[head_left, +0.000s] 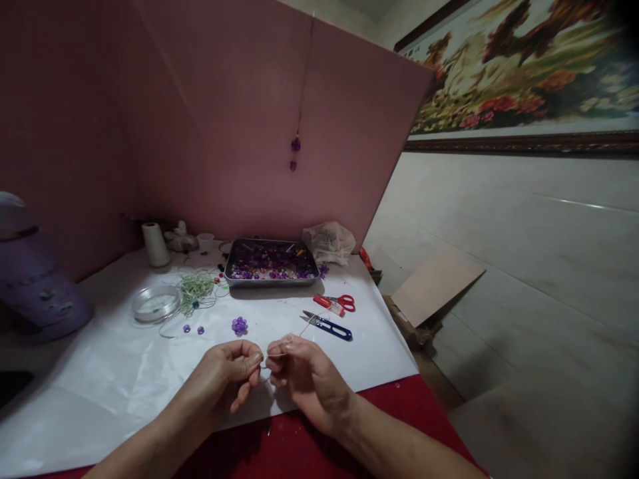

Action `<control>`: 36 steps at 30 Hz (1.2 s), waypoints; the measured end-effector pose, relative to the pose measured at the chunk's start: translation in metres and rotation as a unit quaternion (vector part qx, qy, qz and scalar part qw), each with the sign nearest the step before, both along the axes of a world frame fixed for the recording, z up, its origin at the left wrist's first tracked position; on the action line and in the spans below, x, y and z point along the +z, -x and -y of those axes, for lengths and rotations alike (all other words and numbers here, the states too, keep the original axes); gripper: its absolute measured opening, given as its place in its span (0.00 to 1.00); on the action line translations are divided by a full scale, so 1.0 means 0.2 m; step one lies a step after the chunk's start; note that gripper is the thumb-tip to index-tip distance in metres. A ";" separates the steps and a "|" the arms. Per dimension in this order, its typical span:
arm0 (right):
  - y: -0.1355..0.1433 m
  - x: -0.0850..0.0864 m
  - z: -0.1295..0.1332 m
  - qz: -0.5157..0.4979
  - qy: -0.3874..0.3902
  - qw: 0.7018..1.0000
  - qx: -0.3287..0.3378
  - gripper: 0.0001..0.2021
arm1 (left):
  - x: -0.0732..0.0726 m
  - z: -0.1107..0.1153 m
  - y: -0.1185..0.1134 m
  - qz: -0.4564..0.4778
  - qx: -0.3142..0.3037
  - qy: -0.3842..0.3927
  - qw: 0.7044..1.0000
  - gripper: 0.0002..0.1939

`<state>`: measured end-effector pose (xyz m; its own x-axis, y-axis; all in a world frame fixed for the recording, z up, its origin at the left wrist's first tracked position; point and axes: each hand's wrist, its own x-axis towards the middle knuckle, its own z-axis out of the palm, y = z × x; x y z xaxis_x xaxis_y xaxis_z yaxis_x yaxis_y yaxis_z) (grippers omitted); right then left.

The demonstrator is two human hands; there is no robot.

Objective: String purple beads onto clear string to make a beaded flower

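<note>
Both hands meet low over the front of the white paper. My left hand (238, 370) pinches a thin pale thread (277, 355) between thumb and forefinger. Close beside it, my right hand (304, 376) has its fingers curled closed on the same thread, and a loose end rises toward the blue thread snips (327, 326). Just beyond the left hand lies a purple beaded flower (239, 325). Two small purple beads (194, 329) rest to its left. Any small thing inside the fingertips is hidden.
A metal tray (273, 283) of purple and clear beads stands at the back. Red-handled scissors (344, 303) lie to the right. On the left are a spool of clear line (156, 305), tangled green cord (196, 293), a thread cone (156, 245) and a purple bottle (40, 279).
</note>
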<state>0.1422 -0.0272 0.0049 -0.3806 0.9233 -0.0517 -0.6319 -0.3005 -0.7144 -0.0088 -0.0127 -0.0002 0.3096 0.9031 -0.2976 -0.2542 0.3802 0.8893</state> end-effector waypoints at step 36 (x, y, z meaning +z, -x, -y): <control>-0.15 0.08 -0.10 0.516 -0.396 0.744 -0.154 0.07 | 0.03 0.01 0.00 -0.017 -0.017 -0.009 1.000 0.12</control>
